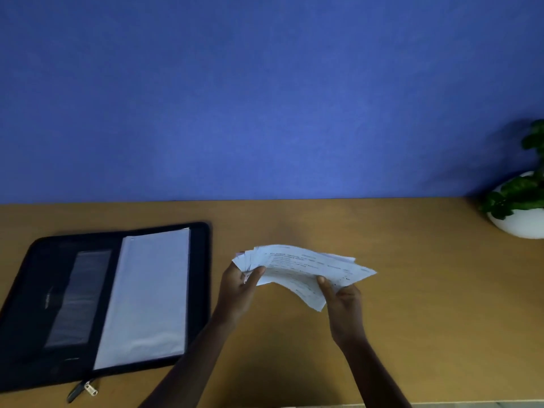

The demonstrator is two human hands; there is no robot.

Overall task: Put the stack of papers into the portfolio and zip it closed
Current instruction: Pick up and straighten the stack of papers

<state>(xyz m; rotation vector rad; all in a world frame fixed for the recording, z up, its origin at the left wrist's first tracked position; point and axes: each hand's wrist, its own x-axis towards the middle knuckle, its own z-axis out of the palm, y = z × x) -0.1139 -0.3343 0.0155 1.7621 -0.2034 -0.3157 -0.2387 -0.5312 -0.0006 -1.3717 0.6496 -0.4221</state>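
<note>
A stack of printed white papers [303, 267] hangs above the wooden table, fanned and bowed in the middle. My left hand [240, 287] grips its left end, thumb on top. My right hand [343, 298] grips its near right edge, thumb on top. The black zip portfolio [38, 290] lies open flat on the table to the left, apart from the papers. Its right half shows a pale clear sleeve [147, 295], its left half a dark pocket. The zipper pull [89, 388] lies at the portfolio's near edge.
The wooden table [412, 290] runs up to a blue wall [265, 98]. A green plant in a white bowl-shaped pot [521, 222] stands at the far right of the table.
</note>
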